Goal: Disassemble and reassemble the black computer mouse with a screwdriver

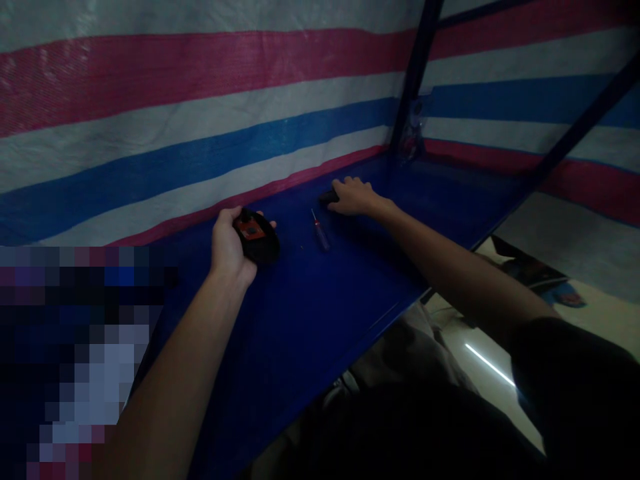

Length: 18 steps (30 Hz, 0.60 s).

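Two hands are engaged: the left hand (227, 247) is closed around an opened black device (260, 237), its red board exposed; right of it a screwdriver (320, 230) lies unheld; beyond, the right hand (353, 197) is laid over a small dark part (327, 196), grip unclear; reassembly is judged unfinished.

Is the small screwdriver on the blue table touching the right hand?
Apart. The head view shows bare blue table between the screwdriver and the right hand.

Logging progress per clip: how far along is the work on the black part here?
The black part is already open, its red board showing, held in the left hand. In hand: the right hand covers a small dark piece. The screwdriver lies unused on the blue shelf; nothing is reassembled.
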Each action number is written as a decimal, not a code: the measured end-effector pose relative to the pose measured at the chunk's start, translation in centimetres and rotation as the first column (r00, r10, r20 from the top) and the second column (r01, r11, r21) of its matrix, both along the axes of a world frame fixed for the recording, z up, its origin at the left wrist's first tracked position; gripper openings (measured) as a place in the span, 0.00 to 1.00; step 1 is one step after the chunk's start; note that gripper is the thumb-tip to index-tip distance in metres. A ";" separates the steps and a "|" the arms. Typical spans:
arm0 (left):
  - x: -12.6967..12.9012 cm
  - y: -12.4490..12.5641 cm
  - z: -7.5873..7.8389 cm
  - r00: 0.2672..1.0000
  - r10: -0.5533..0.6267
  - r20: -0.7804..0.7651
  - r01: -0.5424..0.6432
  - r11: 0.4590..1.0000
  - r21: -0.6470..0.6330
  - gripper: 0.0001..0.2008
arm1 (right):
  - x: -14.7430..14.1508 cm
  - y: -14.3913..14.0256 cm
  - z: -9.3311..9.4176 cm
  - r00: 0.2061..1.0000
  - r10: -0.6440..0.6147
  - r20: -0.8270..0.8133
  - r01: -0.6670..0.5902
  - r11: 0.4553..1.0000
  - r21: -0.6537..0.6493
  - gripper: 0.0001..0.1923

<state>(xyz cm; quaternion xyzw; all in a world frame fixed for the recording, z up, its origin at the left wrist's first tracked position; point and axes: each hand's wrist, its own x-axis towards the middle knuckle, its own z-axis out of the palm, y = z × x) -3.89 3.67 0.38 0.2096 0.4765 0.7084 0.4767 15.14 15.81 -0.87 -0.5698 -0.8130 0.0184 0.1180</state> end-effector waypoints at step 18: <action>1.6 -0.3 -0.3 0.982 -0.173 0.073 0.180 0.979 -0.093 0.15 | -5.5 -5.7 0.1 0.513 0.771 -0.376 -0.644 0.636 0.425 0.10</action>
